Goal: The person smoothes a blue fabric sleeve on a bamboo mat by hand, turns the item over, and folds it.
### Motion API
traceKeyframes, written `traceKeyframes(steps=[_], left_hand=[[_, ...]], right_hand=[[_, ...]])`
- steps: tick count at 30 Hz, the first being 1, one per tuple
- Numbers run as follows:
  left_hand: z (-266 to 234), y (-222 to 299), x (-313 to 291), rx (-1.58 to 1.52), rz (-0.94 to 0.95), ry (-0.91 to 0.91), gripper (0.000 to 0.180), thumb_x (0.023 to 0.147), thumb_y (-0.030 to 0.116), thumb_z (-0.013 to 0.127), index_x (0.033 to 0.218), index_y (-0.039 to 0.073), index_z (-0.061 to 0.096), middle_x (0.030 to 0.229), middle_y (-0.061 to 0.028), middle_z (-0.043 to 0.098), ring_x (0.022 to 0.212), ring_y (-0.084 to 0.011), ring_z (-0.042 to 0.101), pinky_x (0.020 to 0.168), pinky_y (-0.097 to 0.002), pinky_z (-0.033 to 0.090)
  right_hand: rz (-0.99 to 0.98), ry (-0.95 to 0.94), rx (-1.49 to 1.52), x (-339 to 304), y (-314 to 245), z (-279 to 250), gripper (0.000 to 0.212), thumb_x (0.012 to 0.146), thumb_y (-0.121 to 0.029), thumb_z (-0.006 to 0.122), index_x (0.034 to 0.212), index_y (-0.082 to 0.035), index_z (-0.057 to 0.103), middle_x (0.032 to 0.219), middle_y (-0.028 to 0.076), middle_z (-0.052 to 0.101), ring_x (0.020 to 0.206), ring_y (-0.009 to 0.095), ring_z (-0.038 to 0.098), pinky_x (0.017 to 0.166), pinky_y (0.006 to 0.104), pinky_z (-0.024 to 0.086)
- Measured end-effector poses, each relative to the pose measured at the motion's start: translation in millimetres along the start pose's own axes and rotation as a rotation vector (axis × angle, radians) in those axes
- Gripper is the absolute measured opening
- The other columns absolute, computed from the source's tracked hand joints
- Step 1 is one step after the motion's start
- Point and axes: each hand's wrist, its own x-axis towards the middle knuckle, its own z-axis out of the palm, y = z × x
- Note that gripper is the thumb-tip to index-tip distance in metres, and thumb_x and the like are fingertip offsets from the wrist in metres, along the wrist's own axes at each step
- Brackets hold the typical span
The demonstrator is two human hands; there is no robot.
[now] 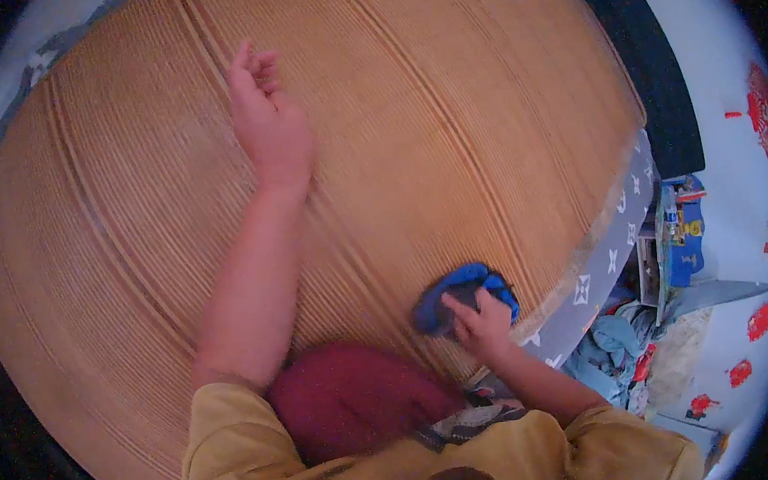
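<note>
A brown striped sleeping mat spreads beneath both of my hands. My left hand is over its left-middle part, arm stretched forward. Its fingers are slightly bent and apart, and nothing is in them. Nearer to me on the right, my right hand is on a blue and dark rounded thing that looks like bunched cloth. The index finger and thumb lie over its dark middle, while the other fingers are partly hidden. That thing rests on the mat near its right edge.
A grey sheet with white motifs shows along the mat's right edge. Beyond it are a pile of clothes and a small shelf. A dark board borders the far right. Red decorations hang on the white wall.
</note>
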Motion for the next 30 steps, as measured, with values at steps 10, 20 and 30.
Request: traceKeyframes(steps=[10, 20, 30], left_hand=[[-4, 6, -4, -0.016, -0.043, 0.075, 0.060, 0.084, -0.015, 0.038, 0.141, 0.004, 0.040, 0.120, -0.0099, 0.058, 0.107, -0.0194, 0.057, 0.094, -0.0307, 0.046], [1, -1, -4, -0.095, -0.009, 0.060, 0.064, 0.081, -0.015, 0.035, 0.142, 0.004, 0.038, 0.124, -0.0114, 0.056, 0.110, -0.0203, 0.054, 0.095, -0.0320, 0.045], [2, -12, -6, -0.060, -0.017, 0.041, 0.061, 0.083, -0.014, 0.036, 0.141, 0.005, 0.038, 0.123, -0.0099, 0.056, 0.107, -0.0185, 0.054, 0.093, -0.0301, 0.045]], right_hand=[[-0.261, 0.362, 0.005, 267, -58, -35, 0.037, 0.089, -0.024, 0.064, 0.126, -0.029, 0.064, 0.089, 0.011, 0.055, 0.071, 0.030, 0.063, 0.060, 0.0422, 0.052], [-0.246, 0.643, -0.097, 513, -90, -59, 0.028, 0.095, -0.035, 0.052, 0.104, -0.015, 0.071, 0.094, 0.014, 0.065, 0.079, 0.034, 0.067, 0.068, 0.0460, 0.056], [-0.195, 0.564, -0.069, 452, -74, -38, 0.028, 0.092, -0.034, 0.059, 0.114, -0.020, 0.069, 0.100, 0.014, 0.065, 0.084, 0.034, 0.066, 0.069, 0.0443, 0.055]])
